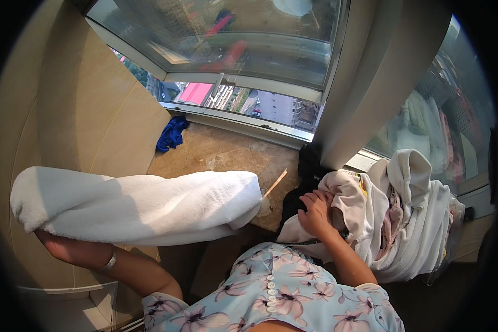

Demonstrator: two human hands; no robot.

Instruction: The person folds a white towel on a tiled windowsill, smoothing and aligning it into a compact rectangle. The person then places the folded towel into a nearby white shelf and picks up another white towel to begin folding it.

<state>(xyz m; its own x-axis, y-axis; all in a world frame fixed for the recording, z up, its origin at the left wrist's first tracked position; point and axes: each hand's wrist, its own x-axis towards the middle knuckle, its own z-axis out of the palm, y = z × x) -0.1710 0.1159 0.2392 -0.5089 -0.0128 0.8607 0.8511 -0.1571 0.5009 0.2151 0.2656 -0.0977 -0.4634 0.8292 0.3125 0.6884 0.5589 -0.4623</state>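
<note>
A long white towel (149, 202) stretches across the left half, from the left wall over to the stone ledge. My left hand (45, 239) is tucked under its left end and holds it up; the fingers are hidden by the cloth, and only the wrist and a bangled forearm show. My right hand (314, 212) rests on a heap of laundry to the right, fingers loosely spread on a pale pinkish-white cloth (351, 202). Black fabric (299, 202) lies just left of that hand. More thick white cloths (420, 221) hang bunched beside it.
A thin wooden stick (275, 182) juts out past the towel's right end over the stone ledge (221, 149). A crumpled blue cloth (172, 134) sits in the ledge's far left corner. Beyond is a tilted-open window (216, 50), high above buildings. A wide pillar (387, 72) stands right.
</note>
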